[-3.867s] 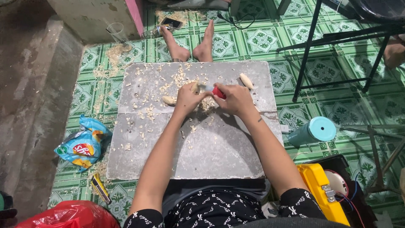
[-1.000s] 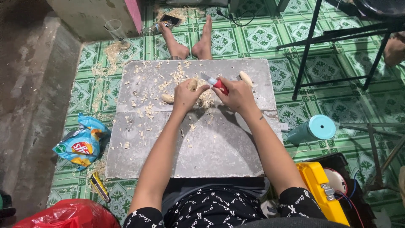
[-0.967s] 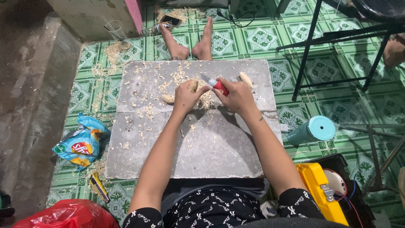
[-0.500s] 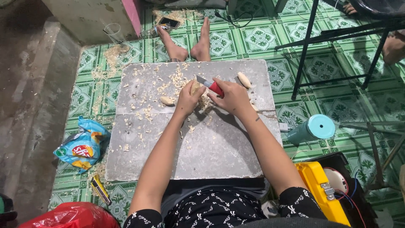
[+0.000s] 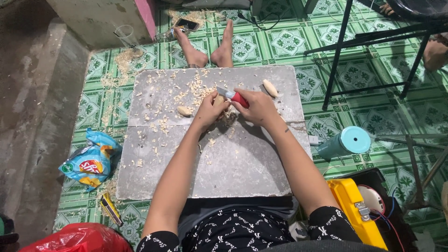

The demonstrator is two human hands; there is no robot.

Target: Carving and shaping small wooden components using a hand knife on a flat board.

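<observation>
My left hand (image 5: 211,108) grips a small pale wooden piece (image 5: 218,100) over the grey board (image 5: 233,163). My right hand (image 5: 258,107) holds a red-handled knife (image 5: 234,96), its short blade pointing left against the piece. Pale wood shavings (image 5: 186,91) lie scattered over the far half of the board. Two more carved wooden pieces rest on it: one (image 5: 185,111) left of my left hand, one (image 5: 270,87) at the far right.
A pair of bare feet (image 5: 210,49) rests beyond the board. A snack bag (image 5: 91,158) and yellow cutter (image 5: 111,209) lie at left, a red bag (image 5: 79,238) near left. A teal bottle (image 5: 345,142), yellow case (image 5: 357,210) and black metal frame (image 5: 373,42) stand at right.
Both hands stayed together at the board's far middle. The knife angle shifted slightly as the blade worked against the piece; nothing was picked up or let go.
</observation>
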